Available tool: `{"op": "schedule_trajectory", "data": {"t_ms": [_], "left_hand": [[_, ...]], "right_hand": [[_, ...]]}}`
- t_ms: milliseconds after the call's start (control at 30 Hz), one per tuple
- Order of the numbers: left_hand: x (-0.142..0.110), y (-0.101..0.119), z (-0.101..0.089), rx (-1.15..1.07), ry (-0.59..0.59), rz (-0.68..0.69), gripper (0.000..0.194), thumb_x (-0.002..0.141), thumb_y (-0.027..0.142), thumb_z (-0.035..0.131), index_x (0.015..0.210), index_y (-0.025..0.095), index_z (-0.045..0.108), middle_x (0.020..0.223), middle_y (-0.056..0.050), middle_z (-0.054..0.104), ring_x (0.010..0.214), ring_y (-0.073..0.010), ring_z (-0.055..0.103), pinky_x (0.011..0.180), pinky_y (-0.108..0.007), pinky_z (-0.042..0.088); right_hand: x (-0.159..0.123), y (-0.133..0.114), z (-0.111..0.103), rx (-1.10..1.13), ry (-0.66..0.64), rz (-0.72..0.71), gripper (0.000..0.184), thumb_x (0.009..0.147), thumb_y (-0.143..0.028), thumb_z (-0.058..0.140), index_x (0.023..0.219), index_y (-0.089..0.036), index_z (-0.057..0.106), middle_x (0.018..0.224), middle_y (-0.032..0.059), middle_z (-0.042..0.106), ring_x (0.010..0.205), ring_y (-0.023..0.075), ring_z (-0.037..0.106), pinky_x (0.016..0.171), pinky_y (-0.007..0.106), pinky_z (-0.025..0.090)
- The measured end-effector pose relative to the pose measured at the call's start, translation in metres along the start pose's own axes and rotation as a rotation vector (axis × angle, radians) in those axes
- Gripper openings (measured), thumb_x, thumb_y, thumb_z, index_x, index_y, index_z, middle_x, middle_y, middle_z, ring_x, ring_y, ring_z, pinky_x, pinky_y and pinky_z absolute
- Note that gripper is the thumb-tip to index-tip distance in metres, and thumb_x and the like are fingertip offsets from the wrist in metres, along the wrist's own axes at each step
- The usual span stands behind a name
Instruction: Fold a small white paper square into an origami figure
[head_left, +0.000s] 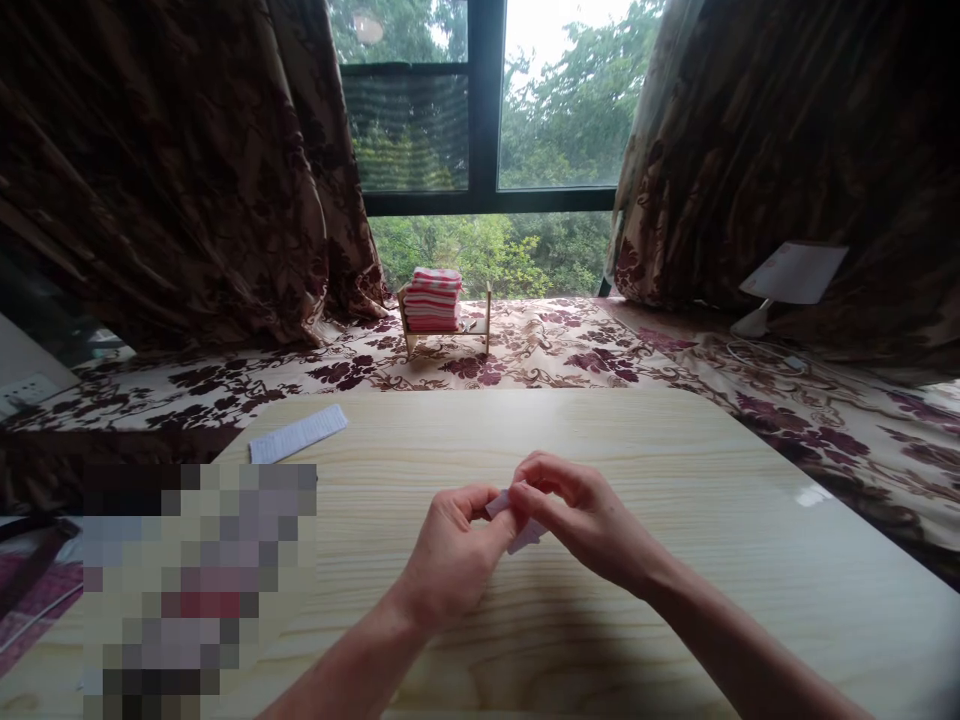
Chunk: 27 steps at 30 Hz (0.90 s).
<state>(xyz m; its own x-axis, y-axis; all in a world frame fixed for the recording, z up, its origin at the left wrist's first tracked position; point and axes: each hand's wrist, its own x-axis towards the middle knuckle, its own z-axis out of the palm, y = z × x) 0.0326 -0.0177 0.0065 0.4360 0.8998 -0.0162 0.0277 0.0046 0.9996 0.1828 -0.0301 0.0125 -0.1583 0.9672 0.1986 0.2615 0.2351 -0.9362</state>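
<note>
Your left hand (pixel 459 548) and right hand (pixel 583 502) pinch one small paper piece (pixel 527 537) (folds unclear) between them, presumably for steadiness.

Stacked pink-and-white cloths (pixel 433 300) on a rack (pixel 489 318), beyond the far edge of the tabletop (pixel 615 430); table lamp (pixel 795 272) beyond its far right corner.

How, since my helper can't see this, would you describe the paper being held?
Find the pale wood-grain table before the window. Over it, the left hand and right hand meet at a small whitish paper. Unlike the long strip lying farther left, it is held.
</note>
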Motion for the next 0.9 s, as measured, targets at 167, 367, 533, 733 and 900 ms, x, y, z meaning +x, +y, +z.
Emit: {"op": "schedule_trajectory", "data": {"t_ms": [167, 367, 533, 733, 900], "left_hand": [[-0.004, 0.004, 0.005, 0.067, -0.004, -0.001, 0.028, 0.076, 0.032, 0.057, 0.055, 0.013, 0.052, 0.056, 0.002, 0.041, 0.057, -0.0093, 0.035, 0.051, -0.021, 0.027], [-0.007, 0.004, 0.01, -0.019, 0.067, -0.003, 0.027, 0.073, 0.03, 0.059, 0.052, 0.014, 0.054, 0.053, 0.003, 0.044, 0.053, -0.0091, 0.037, 0.049, -0.021, 0.027], [-0.003, 0.004, 0.007, -0.15, 0.192, -0.038, 0.021, 0.07, 0.033, 0.065, 0.069, 0.012, 0.068, 0.061, 0.0, 0.059, 0.061, -0.0114, 0.048, 0.06, -0.022, 0.037], [-0.001, 0.002, -0.001, -0.152, 0.134, -0.014, 0.029, 0.079, 0.037, 0.057, 0.066, 0.012, 0.064, 0.063, -0.001, 0.056, 0.065, -0.0128, 0.046, 0.065, -0.025, 0.037], [-0.001, 0.005, -0.007, -0.051, 0.103, -0.016, 0.035, 0.08, 0.039, 0.053, 0.056, 0.014, 0.056, 0.061, -0.001, 0.054, 0.065, -0.0142, 0.047, 0.067, -0.026, 0.036]], "right_hand": [[-0.003, -0.001, 0.005, -0.044, -0.024, 0.02, 0.018, 0.081, -0.026, 0.051, 0.066, -0.017, 0.051, 0.066, -0.0005, 0.052, 0.063, 0.0122, 0.048, 0.056, 0.024, 0.038], [-0.001, 0.005, 0.012, 0.013, 0.064, 0.105, 0.031, 0.085, -0.038, 0.045, 0.061, -0.018, 0.043, 0.058, -0.0028, 0.043, 0.056, 0.0102, 0.04, 0.049, 0.022, 0.034], [0.002, 0.004, 0.003, -0.06, 0.117, 0.048, 0.038, 0.088, -0.046, 0.041, 0.064, -0.017, 0.049, 0.063, -0.0008, 0.049, 0.063, 0.0126, 0.045, 0.057, 0.024, 0.037], [-0.001, 0.005, 0.004, -0.096, 0.103, 0.015, 0.032, 0.087, -0.042, 0.046, 0.068, -0.017, 0.054, 0.065, 0.001, 0.056, 0.064, 0.0147, 0.05, 0.061, 0.027, 0.04], [0.0, 0.006, 0.001, -0.087, 0.138, 0.016, 0.031, 0.087, -0.042, 0.046, 0.07, -0.017, 0.055, 0.067, 0.0017, 0.058, 0.065, 0.0149, 0.051, 0.062, 0.027, 0.041]]}}
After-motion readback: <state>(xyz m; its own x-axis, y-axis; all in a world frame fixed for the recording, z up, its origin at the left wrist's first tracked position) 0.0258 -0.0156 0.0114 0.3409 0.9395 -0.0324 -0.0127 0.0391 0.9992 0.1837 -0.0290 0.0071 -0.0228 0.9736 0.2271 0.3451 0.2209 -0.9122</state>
